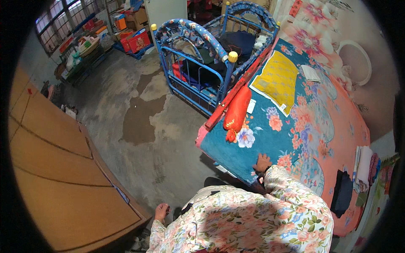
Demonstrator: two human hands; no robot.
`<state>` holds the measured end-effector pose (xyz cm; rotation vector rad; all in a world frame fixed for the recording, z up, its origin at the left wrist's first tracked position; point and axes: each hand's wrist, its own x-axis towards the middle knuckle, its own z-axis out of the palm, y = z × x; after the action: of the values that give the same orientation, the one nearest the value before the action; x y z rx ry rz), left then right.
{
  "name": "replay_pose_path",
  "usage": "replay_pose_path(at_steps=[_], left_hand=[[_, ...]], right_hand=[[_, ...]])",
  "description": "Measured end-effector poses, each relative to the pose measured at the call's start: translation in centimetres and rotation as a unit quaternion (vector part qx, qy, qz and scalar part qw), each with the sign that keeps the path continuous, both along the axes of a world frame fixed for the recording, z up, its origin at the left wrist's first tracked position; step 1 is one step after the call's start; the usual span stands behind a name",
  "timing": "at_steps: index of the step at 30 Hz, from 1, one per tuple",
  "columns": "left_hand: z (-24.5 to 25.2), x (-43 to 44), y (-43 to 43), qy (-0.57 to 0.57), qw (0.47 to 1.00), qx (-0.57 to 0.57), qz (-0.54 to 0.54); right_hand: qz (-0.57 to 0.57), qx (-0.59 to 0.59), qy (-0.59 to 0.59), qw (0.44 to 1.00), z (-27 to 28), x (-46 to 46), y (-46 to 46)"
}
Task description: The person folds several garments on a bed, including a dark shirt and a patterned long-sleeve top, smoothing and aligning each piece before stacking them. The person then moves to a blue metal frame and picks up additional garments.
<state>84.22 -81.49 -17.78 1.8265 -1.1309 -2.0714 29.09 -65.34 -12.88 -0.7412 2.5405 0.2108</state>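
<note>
My right hand (262, 163) lies palm down with its fingers apart on the flowered teal and coral bedspread (265, 142). A dark band is around that wrist. My left hand (162, 211) hangs over the floor at my side; its fingers are curled, and whether anything is in them is hard to see. Beyond the right hand, a red bolster pillow (239, 107) rests along the bed's edge, with a small white item (251, 106) beside it. A yellow patterned pillow (277, 82) with a white border lies farther up the bed.
A red rail (242, 91) separates the bed from a blue metal crib (193, 76) holding dark cloth. Folded dark clothes (342, 193) and stacked fabrics (364, 167) lie at the bed's right. A wooden cabinet (63, 177) stands left. Boxes (137, 41) sit beyond the concrete floor (107, 110).
</note>
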Motion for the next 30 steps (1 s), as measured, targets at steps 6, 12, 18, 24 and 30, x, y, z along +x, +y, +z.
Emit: replay_pose_path(at_steps=[6, 12, 18, 24, 30], left_hand=[[1.7, -3.2, -11.4, 0.027, 0.997, -0.055, 0.049], [-1.1, 0.8, -20.6, -0.045, 0.997, -0.027, 0.050], [-7.2, 11.5, -24.5, 0.038, 0.996, -0.002, 0.076], [-8.4, 13.6, -30.8, -0.126, 0.990, -0.002, -0.060], [-9.3, 11.2, -48.9, -0.120, 0.989, -0.034, -0.083]], right_hand=[[-0.003, 0.017, 0.072, 0.997, -3.6, -0.1, 0.4], [-0.100, 0.029, 0.140, 0.985, -6.6, 0.3, -0.1], [-0.295, 0.053, 0.092, 0.950, -8.4, 1.7, -3.0], [-0.359, 0.070, 0.105, 0.925, -8.9, 6.1, -6.2], [-0.349, 0.040, 0.111, 0.930, -9.0, 13.1, -15.2]])
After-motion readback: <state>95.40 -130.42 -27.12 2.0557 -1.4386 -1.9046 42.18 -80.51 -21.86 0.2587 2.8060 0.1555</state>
